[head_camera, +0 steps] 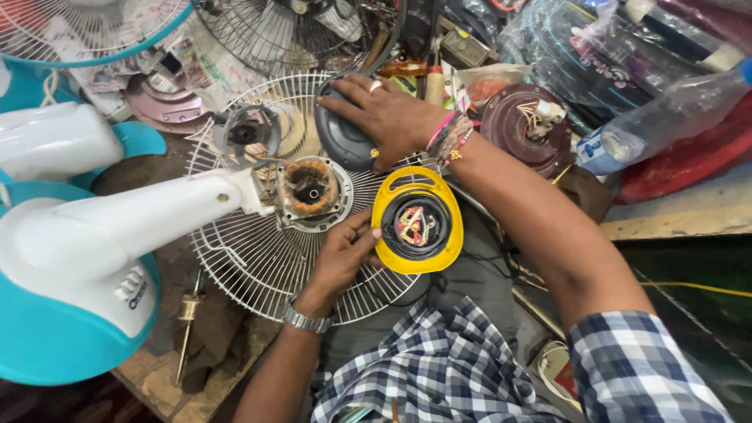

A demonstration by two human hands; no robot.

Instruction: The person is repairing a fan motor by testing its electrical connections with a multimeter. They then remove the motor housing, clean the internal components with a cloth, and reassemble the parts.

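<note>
- Left hand [342,254] curls its fingers against the edge of a round yellow plastic motor cover [417,222], on a white wire fan guard [258,258].
- Exposed copper-wound fan motor [312,190] sits just above that hand.
- Right hand [389,115] lies spread, gripping a dark grey domed plastic housing [341,137].

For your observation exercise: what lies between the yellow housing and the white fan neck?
In the head view, the exposed copper-wound motor sits between the yellow housing and white fan neck, over the wire fan guard.
</note>
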